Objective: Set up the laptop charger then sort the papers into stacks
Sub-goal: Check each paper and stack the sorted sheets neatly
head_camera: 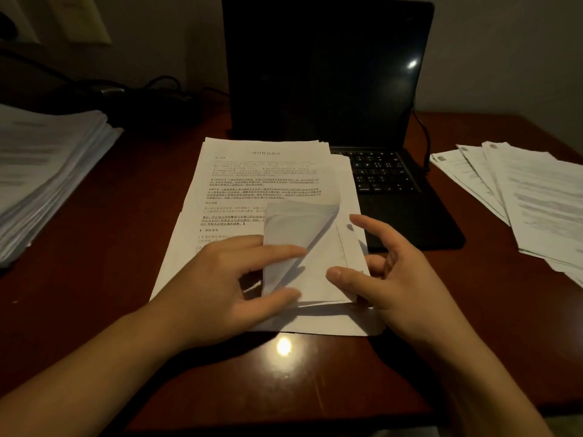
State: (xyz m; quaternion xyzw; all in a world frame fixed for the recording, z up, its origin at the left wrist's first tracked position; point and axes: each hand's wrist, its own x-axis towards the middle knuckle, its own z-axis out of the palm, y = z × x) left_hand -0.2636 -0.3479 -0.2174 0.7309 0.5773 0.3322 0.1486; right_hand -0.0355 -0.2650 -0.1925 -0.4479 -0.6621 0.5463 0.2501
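Nearest are 2 bare forearms reaching over the desk (94, 279) toward the laptop (328, 74). In front of the laptop's left half, the left hand (217, 279) pinches the turned-back lower right corner of the top sheet (293, 228) between forefinger and thumb, so the blank underside shows. The right hand (403, 272), in front of the laptop's middle, grips the lower sheet (350, 247), with its thumb flat on the sheet, its curled fingers under the right edge and its forefinger lifted clear.

Both sheets belong to the centre pile (262, 184), whose near end lies between the 2 hands. Its far end covers the left part of the laptop's keyboard (378, 171). The paper is thin and white, printed in black with some lines underlined in red. The desk is glossy reddish-brown wood with 1 spot of glare. The laptop is black and open, its screen dark and shiny.

The pile's long axis runs from the person toward the laptop, with the heading at the laptop end. A thick stack (47, 171) lies to the laptop's left and fanned sheets (520, 190) to its right. A black cable (424, 134) drops to the laptop's right edge.
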